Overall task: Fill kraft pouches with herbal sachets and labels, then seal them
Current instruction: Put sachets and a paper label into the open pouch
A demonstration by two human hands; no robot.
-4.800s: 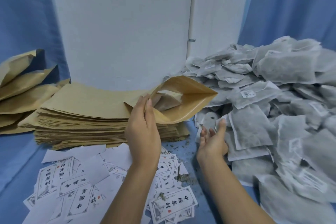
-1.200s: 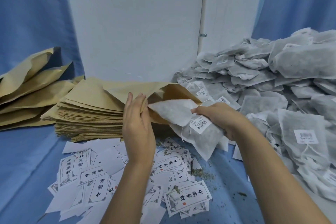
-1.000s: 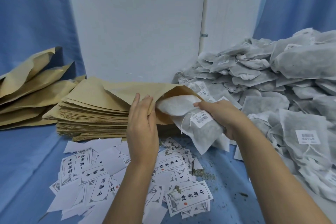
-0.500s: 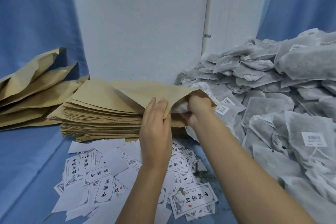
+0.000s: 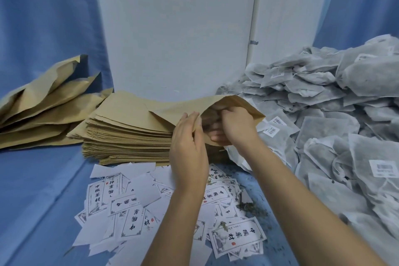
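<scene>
Pouch [image 5: 183,107] lies left to right, mouth facing right.
Left hand [image 5: 188,144] pinches its edge; right hand [image 5: 234,128] curls fingers inside, partly hidden.

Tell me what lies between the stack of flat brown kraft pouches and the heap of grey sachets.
Head view: the open brown kraft pouch, left hand holding its mouth, right hand inside.

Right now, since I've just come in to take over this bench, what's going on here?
A person is filling a kraft pouch that lies on the stack of flat pouches. The left hand holds its mouth open by the edge; the right hand is inside the mouth, and what it grips, if anything, is hidden. Herbal sachets are heaped to the right, printed labels lie loose in front. The pouch is not yet sealed.
</scene>
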